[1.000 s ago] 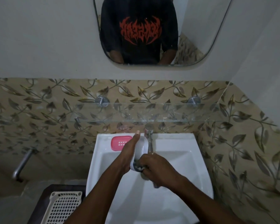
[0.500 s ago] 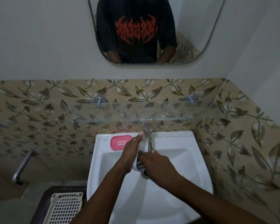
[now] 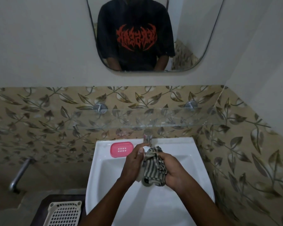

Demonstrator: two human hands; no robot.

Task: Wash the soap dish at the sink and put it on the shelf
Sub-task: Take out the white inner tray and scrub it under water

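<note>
1. Since a second ago both hands have sunk lower over the basin. The grey-and-white striped cloth [image 3: 153,167] now shows fully, draped across the white plastic soap dish shell [image 3: 139,177] (only a pale lower edge peeks out).
2. The left hand [image 3: 134,161] curls round the shell from the left; the right hand [image 3: 171,169] clutches the bunched cloth against it.
3. The pink perforated plastic insert [image 3: 121,149] lies on the back rim of the white ceramic sink [image 3: 178,144], just left of the chrome tap [image 3: 147,137].
4. Likely risks:
   - The slick shell, held by one hand, could squirt free and crack against the basin.
   - The cloth could snag the tap.
   - The insert might be nudged off the rim or forgotten.
   - A hasty lift could knock the clear glass shelf [image 3: 170,118] close above.
</note>
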